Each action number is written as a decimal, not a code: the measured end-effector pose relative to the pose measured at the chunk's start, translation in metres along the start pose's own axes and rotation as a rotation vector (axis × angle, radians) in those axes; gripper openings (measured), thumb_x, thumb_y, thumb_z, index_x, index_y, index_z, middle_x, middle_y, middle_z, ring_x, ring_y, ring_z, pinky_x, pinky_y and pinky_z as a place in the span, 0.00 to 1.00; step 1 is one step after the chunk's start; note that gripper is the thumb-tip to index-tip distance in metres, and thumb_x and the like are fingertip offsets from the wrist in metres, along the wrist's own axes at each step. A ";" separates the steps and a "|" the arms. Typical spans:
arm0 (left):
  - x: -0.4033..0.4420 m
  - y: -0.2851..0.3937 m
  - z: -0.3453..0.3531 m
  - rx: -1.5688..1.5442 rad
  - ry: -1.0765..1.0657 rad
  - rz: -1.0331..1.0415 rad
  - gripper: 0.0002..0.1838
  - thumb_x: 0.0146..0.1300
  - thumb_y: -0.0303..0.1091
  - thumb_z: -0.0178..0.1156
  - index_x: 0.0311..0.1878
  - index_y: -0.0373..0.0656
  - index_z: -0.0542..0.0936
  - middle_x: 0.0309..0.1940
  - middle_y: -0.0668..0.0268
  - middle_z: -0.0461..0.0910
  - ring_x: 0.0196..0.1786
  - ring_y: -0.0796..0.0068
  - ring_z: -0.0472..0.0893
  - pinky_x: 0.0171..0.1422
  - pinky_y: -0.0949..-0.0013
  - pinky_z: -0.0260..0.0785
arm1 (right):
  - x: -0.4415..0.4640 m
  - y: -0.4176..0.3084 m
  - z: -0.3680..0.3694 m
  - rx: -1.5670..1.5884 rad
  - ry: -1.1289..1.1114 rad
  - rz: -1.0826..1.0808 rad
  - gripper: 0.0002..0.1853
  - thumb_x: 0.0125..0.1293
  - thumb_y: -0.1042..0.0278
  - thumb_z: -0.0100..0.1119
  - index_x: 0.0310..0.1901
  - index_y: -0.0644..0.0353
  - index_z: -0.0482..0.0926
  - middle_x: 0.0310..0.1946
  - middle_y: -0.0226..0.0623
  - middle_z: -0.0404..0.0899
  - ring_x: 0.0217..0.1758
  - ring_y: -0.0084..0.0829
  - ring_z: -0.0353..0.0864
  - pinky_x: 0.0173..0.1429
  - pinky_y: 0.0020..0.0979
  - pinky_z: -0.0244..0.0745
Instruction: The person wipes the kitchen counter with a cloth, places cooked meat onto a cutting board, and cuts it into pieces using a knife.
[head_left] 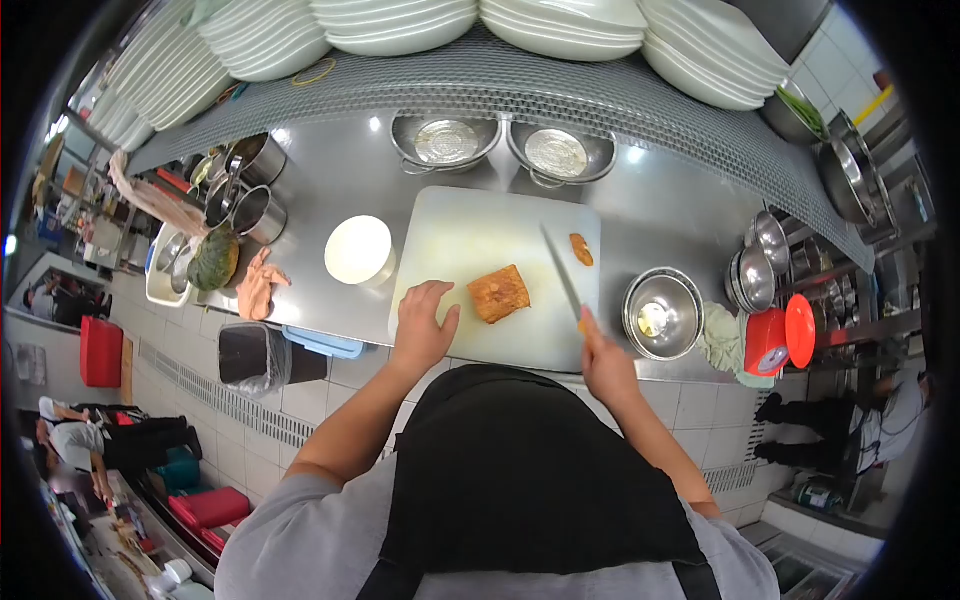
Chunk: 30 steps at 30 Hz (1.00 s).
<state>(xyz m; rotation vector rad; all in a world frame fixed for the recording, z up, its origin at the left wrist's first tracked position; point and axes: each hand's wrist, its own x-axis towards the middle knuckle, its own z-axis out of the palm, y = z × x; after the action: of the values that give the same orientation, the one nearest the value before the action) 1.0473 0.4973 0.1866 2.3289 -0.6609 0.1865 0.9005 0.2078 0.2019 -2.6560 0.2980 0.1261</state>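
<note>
A golden-brown block of food (499,294), its exact kind unclear, lies on the white cutting board (470,225). Just left of the block is my left hand (425,325), fingers apart and holding nothing, over the board's left part. My right hand (604,358) grips a kitchen knife (564,270) by its handle at the board's lower right. The blade points away from me across the right side of the board. Beyond it rests a small browned slice (581,249), apart from the block.
A white tub (360,251) stands left of the board, nested metal bowls (664,312) to its right. Two metal strainers (445,140) sit behind, below a shelf of stacked plates (565,25). A squash (213,260), pink cloth (262,284) and red scale (766,343) flank these.
</note>
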 end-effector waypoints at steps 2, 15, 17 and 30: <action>-0.002 -0.001 0.002 -0.025 0.014 -0.009 0.20 0.61 0.33 0.66 0.56 0.42 0.78 0.54 0.57 0.79 0.59 0.52 0.74 0.65 0.53 0.64 | 0.003 -0.010 -0.004 -0.023 -0.092 0.026 0.38 0.70 0.68 0.54 0.79 0.42 0.53 0.33 0.56 0.82 0.36 0.56 0.83 0.42 0.53 0.77; 0.030 0.012 0.025 -0.152 -0.078 0.055 0.22 0.51 0.34 0.69 0.51 0.44 0.78 0.51 0.61 0.79 0.58 0.57 0.76 0.63 0.55 0.65 | -0.005 -0.095 -0.055 -0.185 -0.296 -0.101 0.34 0.72 0.65 0.53 0.78 0.48 0.57 0.33 0.49 0.83 0.35 0.51 0.84 0.43 0.49 0.80; 0.032 0.009 0.032 -0.168 -0.093 0.043 0.22 0.51 0.35 0.69 0.50 0.44 0.78 0.50 0.61 0.78 0.58 0.57 0.75 0.63 0.55 0.65 | -0.007 -0.105 -0.060 -0.212 -0.314 -0.078 0.34 0.72 0.66 0.52 0.78 0.48 0.57 0.33 0.50 0.83 0.35 0.51 0.84 0.43 0.49 0.80; 0.042 0.001 0.041 -0.195 -0.151 0.122 0.22 0.49 0.35 0.69 0.49 0.46 0.77 0.46 0.61 0.76 0.55 0.55 0.74 0.62 0.54 0.66 | -0.019 -0.164 -0.104 -0.312 -0.422 0.062 0.33 0.71 0.67 0.51 0.77 0.54 0.58 0.34 0.51 0.83 0.37 0.51 0.85 0.45 0.50 0.79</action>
<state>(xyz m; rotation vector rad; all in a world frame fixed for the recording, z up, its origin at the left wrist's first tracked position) 1.0810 0.4530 0.1695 2.1308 -0.8577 -0.0001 0.9237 0.3064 0.3686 -2.8315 0.2344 0.7986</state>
